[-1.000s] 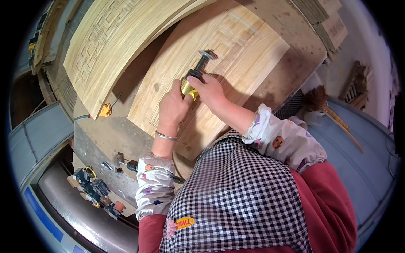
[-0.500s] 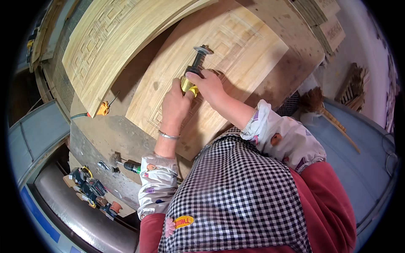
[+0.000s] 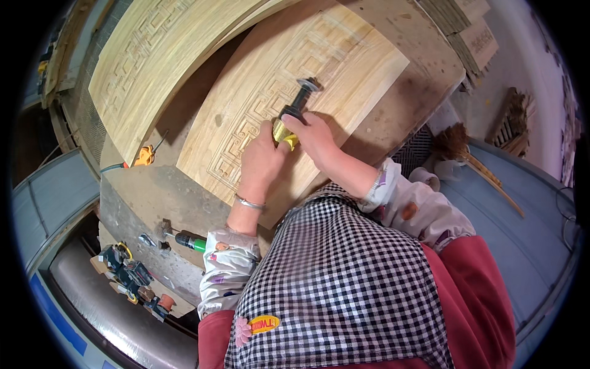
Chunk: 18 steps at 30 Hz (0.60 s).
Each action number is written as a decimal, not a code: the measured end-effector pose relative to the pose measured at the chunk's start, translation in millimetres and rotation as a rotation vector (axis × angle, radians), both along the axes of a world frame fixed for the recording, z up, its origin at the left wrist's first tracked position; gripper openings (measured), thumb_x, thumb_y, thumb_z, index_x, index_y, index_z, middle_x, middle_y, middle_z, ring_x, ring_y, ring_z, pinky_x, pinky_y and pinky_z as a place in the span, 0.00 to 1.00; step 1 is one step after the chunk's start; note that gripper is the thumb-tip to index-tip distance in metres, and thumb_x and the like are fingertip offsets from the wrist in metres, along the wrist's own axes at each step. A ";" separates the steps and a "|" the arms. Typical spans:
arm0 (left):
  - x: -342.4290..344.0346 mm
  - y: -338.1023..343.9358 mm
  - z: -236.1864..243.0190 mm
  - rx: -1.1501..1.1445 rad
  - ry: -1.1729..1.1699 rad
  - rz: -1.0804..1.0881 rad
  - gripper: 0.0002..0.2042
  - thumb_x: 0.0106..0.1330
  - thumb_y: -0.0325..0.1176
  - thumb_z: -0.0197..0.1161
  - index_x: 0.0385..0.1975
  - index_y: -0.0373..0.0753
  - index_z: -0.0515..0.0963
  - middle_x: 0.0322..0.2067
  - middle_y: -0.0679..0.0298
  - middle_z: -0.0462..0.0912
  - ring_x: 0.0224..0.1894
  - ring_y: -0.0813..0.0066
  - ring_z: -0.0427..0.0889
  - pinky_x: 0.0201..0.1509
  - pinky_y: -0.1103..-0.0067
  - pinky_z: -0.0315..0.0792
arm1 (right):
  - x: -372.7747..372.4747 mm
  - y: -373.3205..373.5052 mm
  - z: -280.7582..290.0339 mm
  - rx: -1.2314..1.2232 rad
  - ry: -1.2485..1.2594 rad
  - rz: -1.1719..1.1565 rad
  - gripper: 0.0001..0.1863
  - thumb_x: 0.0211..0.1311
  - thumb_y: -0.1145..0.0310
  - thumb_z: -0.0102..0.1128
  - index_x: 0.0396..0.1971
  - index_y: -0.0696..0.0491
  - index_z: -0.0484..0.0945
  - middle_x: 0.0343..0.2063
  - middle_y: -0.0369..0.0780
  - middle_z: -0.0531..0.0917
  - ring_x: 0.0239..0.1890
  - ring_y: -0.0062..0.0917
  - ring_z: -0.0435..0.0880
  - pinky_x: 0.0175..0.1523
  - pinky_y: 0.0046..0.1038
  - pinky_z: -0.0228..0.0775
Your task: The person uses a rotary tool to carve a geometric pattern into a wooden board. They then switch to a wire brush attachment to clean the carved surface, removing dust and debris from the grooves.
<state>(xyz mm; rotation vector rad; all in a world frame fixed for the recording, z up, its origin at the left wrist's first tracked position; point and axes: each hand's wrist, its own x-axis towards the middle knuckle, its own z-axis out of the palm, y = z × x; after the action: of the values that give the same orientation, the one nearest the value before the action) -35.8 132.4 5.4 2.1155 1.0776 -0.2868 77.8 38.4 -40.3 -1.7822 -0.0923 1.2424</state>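
Grip with left hand and right hand together, both closed round the yellow-and-black body of a power tool, left toward the rear, right near the dark collar with thumb on top. Round wheel at the end of the dark neck, beyond both hands, tilted over a carved wooden panel and close beside its fretwork band; contact with the wood not possible to tell. Carved wooden panel directly beneath both hands, on the desk. Second panel to the left of and beyond the left hand. Orange tool with a thin shaft farther left of the left hand; green-and-black drill nearer the wearer than the left hand, partly hidden by the left sleeve. Step in hand, as judged: smoothing of the carved face with the wheel. For the next move, probably: maintain firm two-handed support, hold an even tilt, and guide the wheel along the fretwork band without gouging the raised edges.
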 end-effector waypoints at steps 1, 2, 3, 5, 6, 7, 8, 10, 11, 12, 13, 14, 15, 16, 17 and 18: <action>0.0 -0.5 -2.7 0.012 -0.013 0.017 0.24 0.64 0.39 0.63 0.57 0.36 0.71 0.31 0.39 0.85 0.37 0.37 0.85 0.43 0.50 0.77 | 1.8 2.5 -1.2 0.031 0.000 0.002 0.29 0.68 0.44 0.64 0.39 0.62 0.83 0.35 0.49 0.87 0.41 0.37 0.86 0.49 0.37 0.74; -0.4 -1.5 -2.3 0.015 -0.005 0.006 0.23 0.64 0.39 0.62 0.56 0.36 0.70 0.31 0.39 0.85 0.37 0.36 0.85 0.43 0.50 0.77 | 0.8 1.0 -2.1 0.033 -0.014 -0.003 0.29 0.68 0.44 0.64 0.39 0.62 0.83 0.36 0.49 0.87 0.41 0.37 0.86 0.49 0.37 0.74; -0.4 -2.6 -0.8 0.017 0.002 -0.006 0.23 0.64 0.39 0.62 0.56 0.36 0.70 0.31 0.38 0.85 0.37 0.36 0.85 0.43 0.50 0.77 | -1.0 -1.2 -4.4 0.035 -0.028 -0.009 0.29 0.68 0.44 0.64 0.39 0.62 0.83 0.36 0.49 0.87 0.41 0.38 0.86 0.49 0.37 0.74; 0.2 -5.3 1.6 0.002 0.007 -0.030 0.22 0.64 0.39 0.62 0.55 0.35 0.70 0.31 0.38 0.85 0.37 0.36 0.85 0.43 0.50 0.77 | -5.0 -7.1 -10.2 0.026 -0.039 -0.030 0.30 0.68 0.44 0.64 0.40 0.62 0.83 0.36 0.49 0.87 0.42 0.38 0.86 0.49 0.37 0.75; -0.9 -6.3 2.7 -0.016 0.005 -0.043 0.22 0.64 0.39 0.62 0.54 0.35 0.70 0.31 0.38 0.85 0.37 0.35 0.85 0.43 0.50 0.77 | -8.9 -11.0 -13.0 0.015 -0.034 -0.047 0.30 0.68 0.44 0.64 0.40 0.63 0.83 0.36 0.50 0.87 0.42 0.39 0.86 0.49 0.37 0.75; -1.4 -8.4 2.9 -0.037 0.003 -0.056 0.22 0.64 0.39 0.62 0.54 0.35 0.70 0.31 0.38 0.85 0.37 0.35 0.85 0.43 0.49 0.77 | -9.2 -13.3 -9.1 0.000 -0.029 -0.064 0.30 0.68 0.44 0.64 0.41 0.63 0.83 0.36 0.50 0.87 0.42 0.39 0.87 0.49 0.38 0.75; -1.0 -9.5 2.3 -0.016 0.003 -0.033 0.22 0.64 0.39 0.62 0.54 0.35 0.70 0.32 0.38 0.85 0.37 0.35 0.85 0.43 0.49 0.77 | -6.2 -12.1 -6.6 -0.001 -0.036 -0.022 0.31 0.68 0.43 0.64 0.41 0.63 0.83 0.36 0.50 0.87 0.42 0.39 0.87 0.50 0.38 0.75; 0.8 -9.1 0.8 0.029 0.006 0.010 0.21 0.64 0.38 0.62 0.54 0.35 0.70 0.32 0.38 0.85 0.38 0.35 0.84 0.43 0.50 0.76 | 2.5 -3.4 -1.7 0.000 -0.049 0.056 0.31 0.68 0.43 0.63 0.42 0.63 0.82 0.37 0.50 0.87 0.42 0.41 0.87 0.50 0.39 0.75; 2.1 -9.2 1.0 0.023 0.024 0.027 0.21 0.64 0.38 0.63 0.54 0.35 0.70 0.32 0.38 0.85 0.39 0.35 0.84 0.43 0.50 0.76 | 5.4 -1.6 -3.2 0.006 -0.047 0.086 0.32 0.68 0.42 0.63 0.42 0.63 0.83 0.39 0.52 0.87 0.45 0.43 0.87 0.52 0.40 0.75; 2.6 -10.0 0.5 0.023 0.015 0.018 0.21 0.64 0.38 0.63 0.54 0.35 0.70 0.32 0.38 0.85 0.39 0.35 0.84 0.43 0.50 0.76 | 5.1 -2.5 -6.9 0.011 -0.058 0.074 0.32 0.67 0.42 0.63 0.43 0.62 0.83 0.40 0.52 0.87 0.46 0.43 0.87 0.53 0.40 0.75; 1.1 -11.1 -0.8 0.024 0.010 0.011 0.21 0.64 0.38 0.63 0.54 0.35 0.70 0.33 0.38 0.85 0.39 0.35 0.84 0.43 0.50 0.76 | 2.4 -3.7 -7.8 0.015 -0.065 0.064 0.32 0.67 0.42 0.63 0.43 0.62 0.83 0.40 0.52 0.87 0.47 0.44 0.87 0.53 0.40 0.75; -0.4 -12.3 -2.4 0.024 0.005 0.004 0.21 0.64 0.38 0.63 0.54 0.35 0.70 0.33 0.37 0.85 0.39 0.34 0.84 0.43 0.50 0.76 | 0.1 -6.1 -8.5 0.020 -0.071 0.053 0.32 0.67 0.41 0.62 0.43 0.62 0.82 0.41 0.53 0.87 0.48 0.44 0.87 0.54 0.40 0.75; -1.6 -13.5 -4.4 0.026 -0.003 0.000 0.21 0.63 0.38 0.64 0.53 0.35 0.70 0.33 0.37 0.85 0.39 0.34 0.84 0.42 0.50 0.76 | -2.5 -11.3 -8.5 0.036 -0.060 0.027 0.33 0.67 0.41 0.62 0.45 0.62 0.82 0.42 0.53 0.88 0.49 0.45 0.87 0.54 0.41 0.76; -1.9 -15.0 -5.1 0.031 0.005 -0.001 0.21 0.63 0.38 0.64 0.53 0.35 0.70 0.33 0.37 0.85 0.39 0.34 0.84 0.42 0.50 0.76 | -2.2 -12.0 -9.5 0.033 -0.062 0.038 0.33 0.67 0.41 0.62 0.44 0.62 0.82 0.42 0.53 0.88 0.49 0.45 0.87 0.54 0.41 0.75; -2.0 -16.3 -5.3 0.037 0.013 -0.001 0.22 0.63 0.38 0.64 0.53 0.35 0.70 0.33 0.38 0.85 0.38 0.34 0.84 0.42 0.49 0.76 | -1.9 -12.4 -10.7 0.031 -0.064 0.049 0.33 0.67 0.41 0.62 0.44 0.62 0.82 0.41 0.53 0.88 0.49 0.45 0.87 0.54 0.41 0.75; -1.9 -17.3 -5.6 0.042 0.021 -0.002 0.22 0.63 0.38 0.64 0.53 0.35 0.70 0.33 0.38 0.85 0.38 0.34 0.84 0.41 0.49 0.76 | -1.6 -12.5 -11.9 0.029 -0.066 0.060 0.32 0.67 0.41 0.62 0.44 0.62 0.82 0.41 0.52 0.88 0.49 0.45 0.87 0.54 0.41 0.75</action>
<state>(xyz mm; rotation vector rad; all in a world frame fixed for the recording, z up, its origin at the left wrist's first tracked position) -37.7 115.1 -0.2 2.1551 1.1029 -0.2901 76.2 25.9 -52.1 -1.8067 -0.2021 1.2192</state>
